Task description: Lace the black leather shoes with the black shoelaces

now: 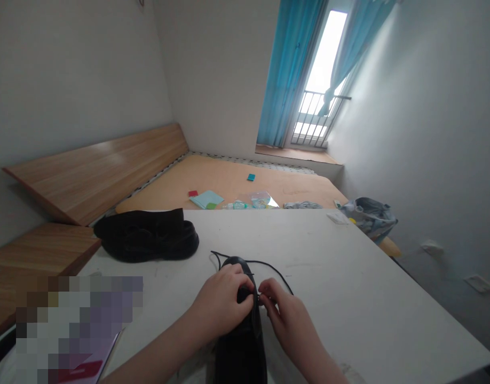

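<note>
A black leather shoe point(240, 354) lies on the white table point(341, 277) right in front of me, its toe pointing towards the far side and partly covered by my hands. My left hand point(220, 304) grips the shoe's upper near the eyelets. My right hand point(281, 312) pinches a black shoelace point(269, 263) close to the eyelets. The lace loops out over the shoe in a wide arc. To the left lies a second black shoe point(147, 236), its lacing hidden from this angle.
A pixelated patch point(77, 330) covers the table's near left corner. Beyond the table's far edge stand a wooden bed frame point(96, 170) and an orange mattress point(229, 184) with papers and small packets. A grey bag point(369, 218) sits at the right.
</note>
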Demonstrator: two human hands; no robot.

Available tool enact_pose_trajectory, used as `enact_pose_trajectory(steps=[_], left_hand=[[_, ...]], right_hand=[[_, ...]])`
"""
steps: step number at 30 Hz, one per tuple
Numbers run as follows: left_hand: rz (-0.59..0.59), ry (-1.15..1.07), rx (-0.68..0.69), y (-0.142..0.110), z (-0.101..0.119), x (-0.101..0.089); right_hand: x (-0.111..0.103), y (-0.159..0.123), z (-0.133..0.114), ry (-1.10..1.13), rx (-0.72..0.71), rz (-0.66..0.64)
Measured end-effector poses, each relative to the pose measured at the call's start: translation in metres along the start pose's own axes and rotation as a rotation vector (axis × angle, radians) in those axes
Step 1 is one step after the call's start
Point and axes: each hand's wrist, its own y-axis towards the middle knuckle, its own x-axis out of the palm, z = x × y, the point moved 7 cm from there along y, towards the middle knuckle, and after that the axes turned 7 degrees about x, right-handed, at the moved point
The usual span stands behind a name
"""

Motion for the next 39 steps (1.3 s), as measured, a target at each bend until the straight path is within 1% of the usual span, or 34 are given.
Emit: enact_pose_trajectory(steps=[3, 6, 9, 13, 15, 17, 20, 22, 23, 24, 25, 27, 29, 31, 32, 33, 35, 37, 39], left_hand=[[0.021, 0.032, -0.008, 0.0, 0.002, 0.002], [0.039, 0.061, 0.0, -0.001, 0.005, 0.002], [0.062, 0.081, 0.016, -0.004, 0.009, -0.003], [0.114, 0.092, 0.052, -0.009, 0.016, -0.016], [0.168, 0.073, 0.102, -0.013, 0.024, -0.024], [0.235, 0.02, 0.165, -0.019, 0.033, -0.031], [0.301, -0.115, 0.223, -0.029, 0.042, -0.043], [0.324, -0.177, 0.225, -0.035, 0.042, -0.054], [0.333, -0.181, 0.214, -0.038, 0.04, -0.06], [0.338, -0.165, 0.197, -0.04, 0.036, -0.067], [0.336, -0.137, 0.172, -0.041, 0.031, -0.075], [0.309, -0.087, 0.096, -0.043, 0.017, -0.088], [0.247, -0.035, -0.017, -0.044, -0.001, -0.096], [0.148, 0.023, -0.102, -0.045, -0.015, -0.097], [0.089, 0.048, -0.126, -0.044, -0.02, -0.095], [0.034, 0.07, -0.141, -0.044, -0.024, -0.092], [-0.061, 0.115, -0.165, -0.042, -0.03, -0.084], [-0.121, 0.167, -0.2, -0.04, -0.035, -0.076], [-0.147, 0.212, -0.22, -0.038, -0.039, -0.07]], right_hand=[[0.004, 0.001, -0.002, -0.015, -0.039, -0.054], [0.004, 0.001, -0.002, -0.011, -0.054, -0.067], [-0.002, -0.001, -0.007, 0.038, -0.093, -0.036], [-0.012, -0.002, -0.017, 0.154, -0.167, 0.02], [-0.016, -0.002, -0.021, 0.269, -0.166, 0.043], [-0.02, -0.003, -0.026, 0.438, -0.129, 0.033], [-0.027, -0.009, -0.039, 0.828, -0.073, -0.086], [-0.039, -0.018, -0.049, 1.084, -0.079, -0.141], [-0.049, -0.022, -0.051, 1.167, -0.093, -0.13], [-0.061, -0.027, -0.051, 1.206, -0.108, -0.091], [-0.072, -0.031, -0.049, 1.202, -0.118, -0.034], [-0.092, -0.037, -0.04, 1.087, -0.118, 0.106], [-0.103, -0.041, -0.028, 0.856, -0.1, 0.239], [-0.103, -0.04, -0.02, 0.566, -0.085, 0.322], [-0.099, -0.038, -0.018, 0.429, -0.082, 0.327], [-0.091, -0.035, -0.018, 0.312, -0.08, 0.303], [-0.071, -0.028, -0.02, 0.161, -0.073, 0.211], [-0.052, -0.022, -0.027, 0.099, -0.072, 0.116], [-0.038, -0.018, -0.04, 0.084, -0.093, 0.05]])
